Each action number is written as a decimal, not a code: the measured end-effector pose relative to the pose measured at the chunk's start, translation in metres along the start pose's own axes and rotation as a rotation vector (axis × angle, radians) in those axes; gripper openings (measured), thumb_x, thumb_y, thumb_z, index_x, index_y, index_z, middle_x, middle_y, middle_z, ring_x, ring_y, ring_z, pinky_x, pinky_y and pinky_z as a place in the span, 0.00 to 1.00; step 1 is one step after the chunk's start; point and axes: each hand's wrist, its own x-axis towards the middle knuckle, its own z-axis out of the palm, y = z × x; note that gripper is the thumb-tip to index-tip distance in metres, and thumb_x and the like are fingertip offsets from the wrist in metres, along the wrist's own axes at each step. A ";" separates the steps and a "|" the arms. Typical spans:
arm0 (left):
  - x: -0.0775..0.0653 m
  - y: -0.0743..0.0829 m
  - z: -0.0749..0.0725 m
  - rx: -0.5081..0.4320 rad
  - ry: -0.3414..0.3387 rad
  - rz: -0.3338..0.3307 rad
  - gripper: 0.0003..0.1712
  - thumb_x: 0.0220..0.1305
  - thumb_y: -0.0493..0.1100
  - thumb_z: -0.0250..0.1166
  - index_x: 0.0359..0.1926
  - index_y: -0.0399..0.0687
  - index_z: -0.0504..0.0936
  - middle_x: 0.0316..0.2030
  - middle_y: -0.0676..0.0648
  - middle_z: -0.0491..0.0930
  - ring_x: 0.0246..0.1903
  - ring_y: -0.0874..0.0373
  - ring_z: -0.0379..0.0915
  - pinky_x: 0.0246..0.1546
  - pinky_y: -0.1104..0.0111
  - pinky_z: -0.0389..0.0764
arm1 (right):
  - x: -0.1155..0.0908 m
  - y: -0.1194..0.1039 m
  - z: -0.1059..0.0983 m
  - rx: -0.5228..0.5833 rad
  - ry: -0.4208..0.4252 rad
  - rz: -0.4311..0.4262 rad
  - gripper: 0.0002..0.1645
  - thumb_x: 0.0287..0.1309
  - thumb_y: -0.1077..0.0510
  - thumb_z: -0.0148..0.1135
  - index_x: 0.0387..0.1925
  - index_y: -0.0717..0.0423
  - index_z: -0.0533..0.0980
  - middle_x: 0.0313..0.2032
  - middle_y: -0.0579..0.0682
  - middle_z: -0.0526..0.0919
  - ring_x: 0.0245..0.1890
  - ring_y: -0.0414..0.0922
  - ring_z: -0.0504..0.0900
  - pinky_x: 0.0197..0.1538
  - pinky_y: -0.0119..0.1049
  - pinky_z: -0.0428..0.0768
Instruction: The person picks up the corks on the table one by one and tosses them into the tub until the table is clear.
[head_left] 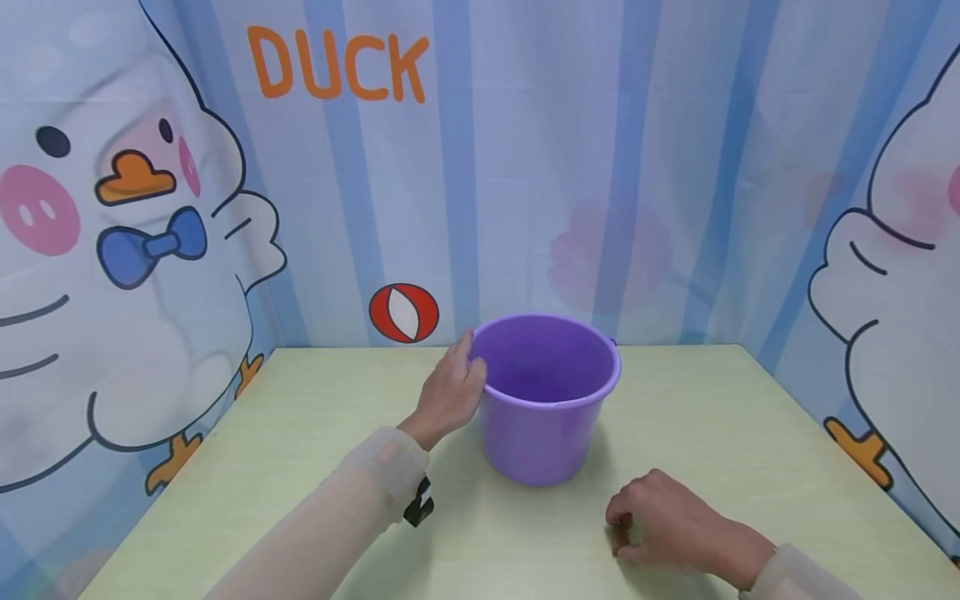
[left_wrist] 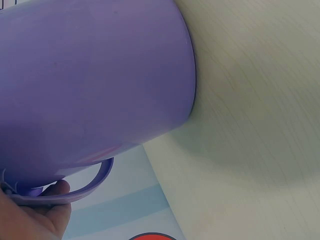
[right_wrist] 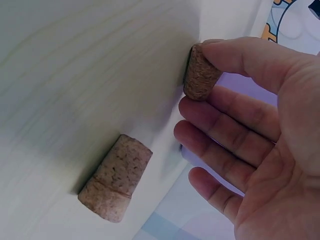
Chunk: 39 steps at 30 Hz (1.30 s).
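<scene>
A purple bucket (head_left: 540, 442) stands upright on the table, its open top facing up. My left hand (head_left: 452, 387) grips the bucket's left rim, with the thumb at the inner edge. In the left wrist view, fingers (left_wrist: 59, 212) of that hand lie by the curved purple handle (left_wrist: 87, 190). Right of the bucket and nearer to me, my right hand (head_left: 671, 525) pinches a small tapered cork (right_wrist: 201, 75) between thumb and fingers, low over the tabletop. A second, larger cork (right_wrist: 116, 177) lies on its side close to that hand; the hand hides it in the head view.
The pale wooden table (head_left: 300, 467) reaches back to a blue striped curtain (head_left: 510, 167) printed with ducks and a red ball. Similar cloth walls stand along both sides. A small black object (head_left: 418, 502) sits at my left cuff.
</scene>
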 end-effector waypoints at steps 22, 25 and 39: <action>0.000 0.000 0.000 -0.001 -0.002 0.010 0.38 0.76 0.48 0.41 0.81 0.40 0.47 0.79 0.42 0.55 0.77 0.44 0.52 0.74 0.45 0.56 | 0.003 -0.005 -0.022 -0.021 0.159 -0.008 0.14 0.48 0.59 0.76 0.25 0.34 0.81 0.27 0.23 0.79 0.33 0.29 0.81 0.42 0.39 0.82; 0.000 0.000 0.000 -0.002 -0.002 0.012 0.38 0.76 0.48 0.40 0.81 0.40 0.47 0.79 0.42 0.55 0.77 0.44 0.51 0.74 0.45 0.56 | 0.003 -0.007 -0.025 -0.042 0.202 -0.008 0.14 0.49 0.58 0.76 0.25 0.33 0.81 0.27 0.23 0.79 0.33 0.29 0.81 0.43 0.40 0.82; 0.000 0.000 -0.001 0.007 0.001 0.016 0.38 0.75 0.48 0.40 0.81 0.39 0.48 0.79 0.42 0.55 0.77 0.44 0.51 0.74 0.45 0.56 | 0.007 -0.013 -0.036 -0.040 0.295 0.059 0.11 0.53 0.55 0.78 0.32 0.32 0.83 0.29 0.19 0.79 0.36 0.27 0.80 0.46 0.43 0.79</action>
